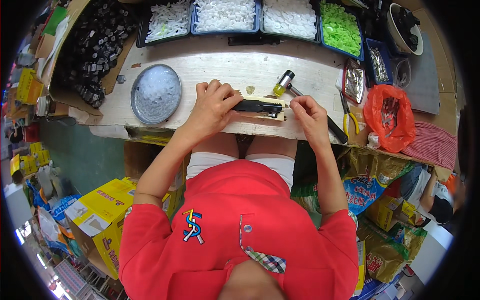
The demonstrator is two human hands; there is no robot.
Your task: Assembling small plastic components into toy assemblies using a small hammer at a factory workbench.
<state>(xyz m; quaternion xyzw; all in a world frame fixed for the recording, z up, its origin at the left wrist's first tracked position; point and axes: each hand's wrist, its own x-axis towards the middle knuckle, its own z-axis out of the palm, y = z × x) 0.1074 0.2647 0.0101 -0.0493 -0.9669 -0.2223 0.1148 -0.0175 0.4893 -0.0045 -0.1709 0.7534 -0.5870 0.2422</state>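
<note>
A long black plastic part (257, 106) lies on a pale, block-like fixture (245, 119) at the table's near edge. My left hand (214, 106) is wrapped over the left end of the part, with thumb and fingers closed on it. Just off the fixture's right end, my right hand (311, 119) is pinched, thumb against fingertips. Whatever that pinch may hold is too small to make out. A hammer (284, 83) with a yellow and metal head lies behind the fixture, its black handle running under my right hand toward the table edge.
A round metal dish (134, 95) of small clear pieces stands left, beside a carton (62, 75) of black parts. Trays of white pieces (225, 16) and green pieces (341, 27) line the back. Yellow-handled pliers (353, 122) and a red bag (405, 127) of metal parts lie right.
</note>
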